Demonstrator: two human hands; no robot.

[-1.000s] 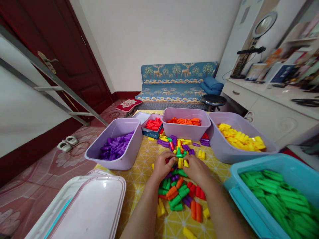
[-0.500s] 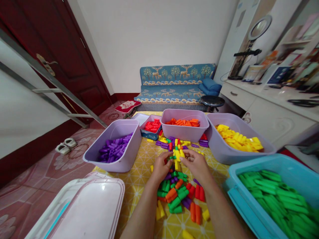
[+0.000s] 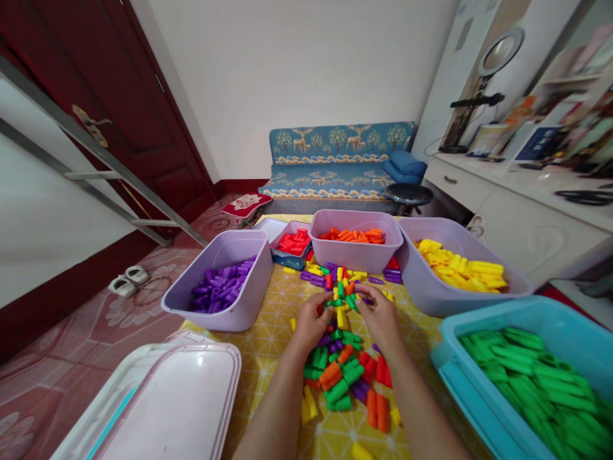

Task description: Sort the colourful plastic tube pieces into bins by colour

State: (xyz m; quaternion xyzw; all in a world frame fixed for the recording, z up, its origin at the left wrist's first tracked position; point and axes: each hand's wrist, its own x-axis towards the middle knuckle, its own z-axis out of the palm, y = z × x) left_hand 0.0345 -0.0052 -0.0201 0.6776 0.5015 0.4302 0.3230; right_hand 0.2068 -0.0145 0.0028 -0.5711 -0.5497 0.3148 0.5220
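Observation:
Both hands are over a mixed pile of colored plastic pieces on the yellow patterned cloth (image 3: 258, 358). My left hand (image 3: 313, 319) is curled at the pile's left side, its fingertips at a green piece (image 3: 335, 303). Across from it, my right hand (image 3: 378, 313) has thumb and fingers bent around a small green piece (image 3: 351, 301). Between the hands lies a yellow piece (image 3: 341, 318). Nearer me are larger green pieces (image 3: 341, 386), orange pieces (image 3: 377, 410) and yellow pieces (image 3: 309, 404).
Lilac bins hold purple pieces (image 3: 223, 285), orange pieces (image 3: 354, 236) and yellow pieces (image 3: 460, 267). A small box (image 3: 290, 259) holds red ones. A turquoise bin (image 3: 447, 326) with green pieces stands right; white lids (image 3: 177, 402) lie at front left.
The yellow piece by my right fingertips no longer shows there; a green piece is now at them. My right hand has shifted slightly right. My left hand has hardly moved.

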